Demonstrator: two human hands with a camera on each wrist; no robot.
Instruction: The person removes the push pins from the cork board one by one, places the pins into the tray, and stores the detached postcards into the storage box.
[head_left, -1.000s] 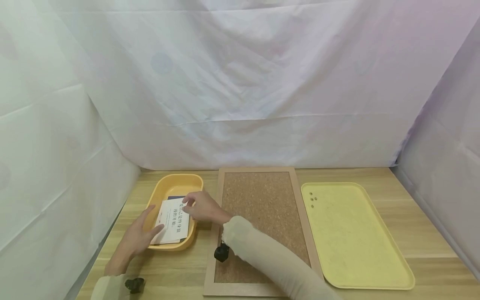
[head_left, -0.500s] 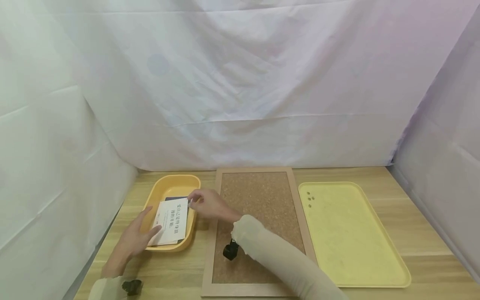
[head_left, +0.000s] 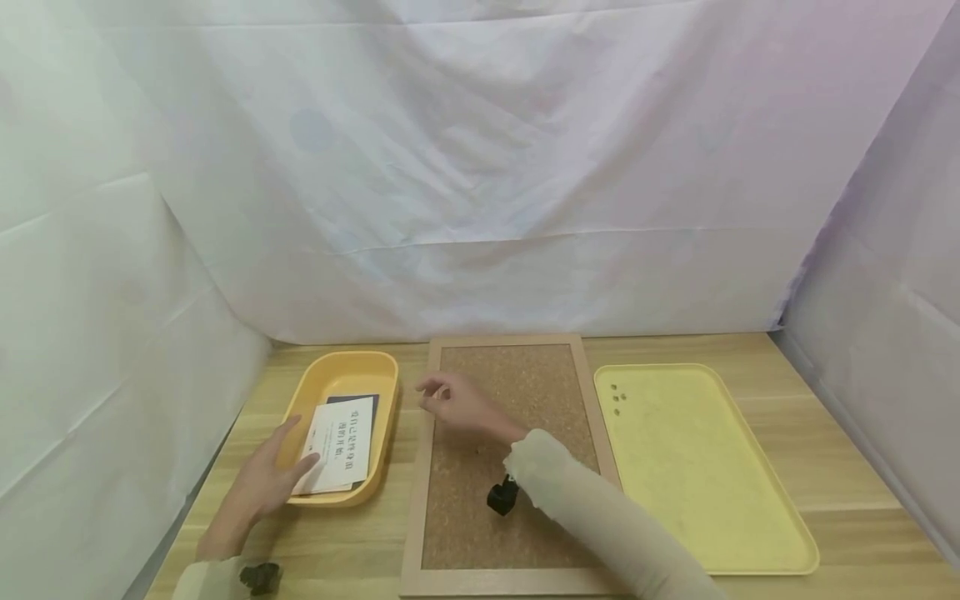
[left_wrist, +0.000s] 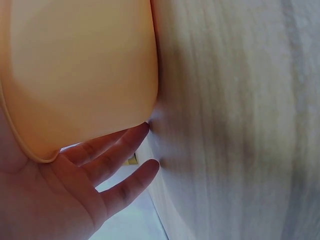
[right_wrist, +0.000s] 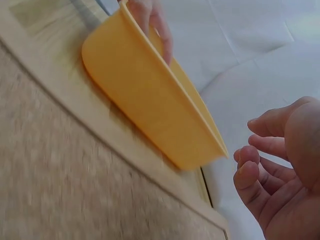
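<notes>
My left hand (head_left: pixel 264 475) holds the near-left corner of a yellow-orange plastic basin (head_left: pixel 390 417). Its thumb reaches over the rim above the cards, while in the left wrist view other fingers (left_wrist: pixel 125 192) extend down along the outside wall. In the basin lies a white card (head_left: pixel 347 442) printed with dark characters, overlapping a dark blue card (head_left: pixel 374 402). My right hand (head_left: pixel 465 406) is over the left side of a wood-framed corkboard (head_left: pixel 525 375). Its fingers bend loosely with nothing visible between them in the right wrist view.
Right of the corkboard lies a flat yellow tray (head_left: pixel 705 467) with several tiny dark pieces (head_left: pixel 617 398) near its far-left corner. Everything stands on a wood-grain table (head_left: pixel 345 550). White cloth (head_left: pixel 480 183) hangs behind and at both sides.
My right hand has let go of the white card's upper right area and moved right, out over the corkboard. The left hand has stayed at the basin. The view has shifted slightly.
</notes>
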